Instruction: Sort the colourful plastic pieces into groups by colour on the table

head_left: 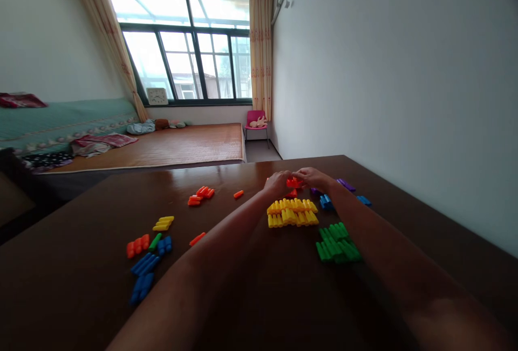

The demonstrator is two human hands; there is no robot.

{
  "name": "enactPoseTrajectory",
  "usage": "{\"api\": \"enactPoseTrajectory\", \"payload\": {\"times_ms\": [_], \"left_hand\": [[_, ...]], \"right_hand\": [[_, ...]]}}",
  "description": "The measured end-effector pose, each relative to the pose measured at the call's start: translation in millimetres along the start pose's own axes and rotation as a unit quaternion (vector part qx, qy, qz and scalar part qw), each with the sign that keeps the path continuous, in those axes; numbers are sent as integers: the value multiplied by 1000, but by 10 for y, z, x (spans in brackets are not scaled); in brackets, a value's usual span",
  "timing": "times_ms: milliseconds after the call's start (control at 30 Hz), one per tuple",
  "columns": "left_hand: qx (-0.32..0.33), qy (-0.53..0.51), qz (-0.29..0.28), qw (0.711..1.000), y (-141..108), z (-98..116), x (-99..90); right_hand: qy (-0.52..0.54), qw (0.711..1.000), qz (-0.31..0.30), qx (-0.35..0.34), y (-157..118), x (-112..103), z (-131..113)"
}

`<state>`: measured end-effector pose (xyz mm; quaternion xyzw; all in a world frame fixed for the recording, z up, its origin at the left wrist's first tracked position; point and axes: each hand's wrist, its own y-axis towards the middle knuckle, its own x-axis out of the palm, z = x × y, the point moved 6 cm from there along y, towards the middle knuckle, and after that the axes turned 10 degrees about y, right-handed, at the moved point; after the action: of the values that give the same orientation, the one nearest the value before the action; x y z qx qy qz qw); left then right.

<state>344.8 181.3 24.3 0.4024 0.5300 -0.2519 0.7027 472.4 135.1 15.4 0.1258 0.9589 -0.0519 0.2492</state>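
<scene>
At the far part of the dark table [251,297], my left hand [278,181] and my right hand [314,177] meet around a cluster of red peg-like plastic pieces [294,183]. Fingers of both hands are closed on its sides, though the fingertips are partly hidden. Just below sits another red piece [292,193]. Nearer to me, yellow pieces [292,212] lie stacked in rows. Under my right forearm's inner side is a stack of green pieces [338,243]. Blue pieces [326,202] lie close to my right wrist, with purple ones [346,184] beyond it.
On the left are orange pieces [201,194], a single orange one [238,194], yellow ones [163,224], red ones [138,246], a green one [155,241] and blue ones [145,263]. A bed [194,143] and a pink chair [256,119] stand beyond the table; a wall [388,81] runs along the right.
</scene>
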Motion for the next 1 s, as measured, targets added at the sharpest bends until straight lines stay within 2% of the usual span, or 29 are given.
{"api": "enactPoseTrajectory", "payload": {"times_ms": [67,167,267,333,467,633,767,867,1000], "left_hand": [[21,-8,-2,1000,41,104,37],[47,-31,9,998,62,85,66],[8,-40,27,999,48,-166,53],[-25,-35,29,999,13,-364,35],[-60,-27,13,998,-94,-648,9],[-107,-30,-34,993,-200,-854,129],[-101,-40,-53,993,-218,-863,293],[-87,-48,-62,993,-225,-797,383],[-75,-53,-61,994,-300,-756,341]], "right_hand": [[-4,1000,1,-4,-1,-28,79],[-131,989,63,-3,38,-155,195],[-287,953,93,25,102,-206,261],[-334,938,84,41,146,-167,280],[-363,928,79,41,192,-67,255],[-397,915,67,34,168,3,201],[-424,904,31,42,138,107,205],[-426,903,42,33,122,134,205],[-438,898,41,21,71,88,172]]}}
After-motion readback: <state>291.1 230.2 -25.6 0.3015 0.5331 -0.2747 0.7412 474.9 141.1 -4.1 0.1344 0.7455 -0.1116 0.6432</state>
